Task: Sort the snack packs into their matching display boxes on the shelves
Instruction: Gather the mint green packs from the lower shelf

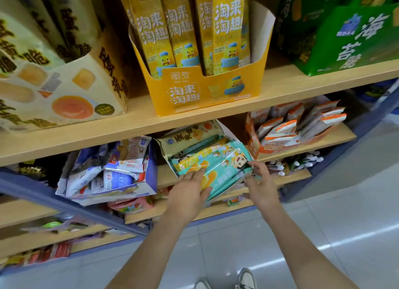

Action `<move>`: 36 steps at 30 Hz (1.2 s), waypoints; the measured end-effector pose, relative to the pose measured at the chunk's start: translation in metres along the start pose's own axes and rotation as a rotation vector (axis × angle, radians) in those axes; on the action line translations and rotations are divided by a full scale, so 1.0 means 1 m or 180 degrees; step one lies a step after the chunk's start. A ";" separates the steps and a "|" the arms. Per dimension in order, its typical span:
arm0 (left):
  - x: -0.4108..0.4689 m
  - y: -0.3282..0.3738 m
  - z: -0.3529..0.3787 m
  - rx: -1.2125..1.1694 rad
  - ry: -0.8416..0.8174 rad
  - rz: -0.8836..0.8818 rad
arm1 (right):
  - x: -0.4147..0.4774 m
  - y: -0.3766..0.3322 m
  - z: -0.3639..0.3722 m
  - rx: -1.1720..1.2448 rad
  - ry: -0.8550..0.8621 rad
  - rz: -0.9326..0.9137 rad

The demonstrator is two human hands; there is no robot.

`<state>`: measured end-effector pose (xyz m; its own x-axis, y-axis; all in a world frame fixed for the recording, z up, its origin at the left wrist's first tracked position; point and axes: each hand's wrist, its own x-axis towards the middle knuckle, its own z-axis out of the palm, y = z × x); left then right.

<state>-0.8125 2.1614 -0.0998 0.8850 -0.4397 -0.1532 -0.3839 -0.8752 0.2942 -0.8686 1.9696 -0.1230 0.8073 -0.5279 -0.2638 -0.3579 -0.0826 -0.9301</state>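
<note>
My left hand (190, 185) flat, fingers straight, pressing teal pack (224, 170); my right hand (259, 180) pinches its right end. Pack lies atop tilted display box (165, 153) at shelf (291, 176) front edge. Risk: hard push may tip box, spilling packs.

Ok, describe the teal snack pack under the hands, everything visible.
The teal snack pack is a glossy plastic wrapper printed with yellow-orange snacks and a cartoon face near its right end. It lies tilted atop other packs in a white display box. The left hand rests flat on its lower left; the right hand grips its right end.
</note>
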 end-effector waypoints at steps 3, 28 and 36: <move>0.000 0.003 0.002 -0.0156 -0.0006 -0.0004 | -0.023 -0.004 0.018 0.1700 -0.0202 0.0978; 0.067 -0.046 -0.056 -0.0077 0.0763 -0.0709 | -0.044 -0.010 0.059 0.1612 -0.0577 0.0629; 0.025 -0.030 -0.042 -0.0818 0.1651 -0.0120 | -0.041 -0.006 0.059 0.0232 -0.0262 -0.0117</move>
<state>-0.7681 2.1852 -0.0723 0.9351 -0.1961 0.2952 -0.3306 -0.7829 0.5270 -0.8716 2.0420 -0.1221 0.8562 -0.4541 -0.2464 -0.2947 -0.0374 -0.9549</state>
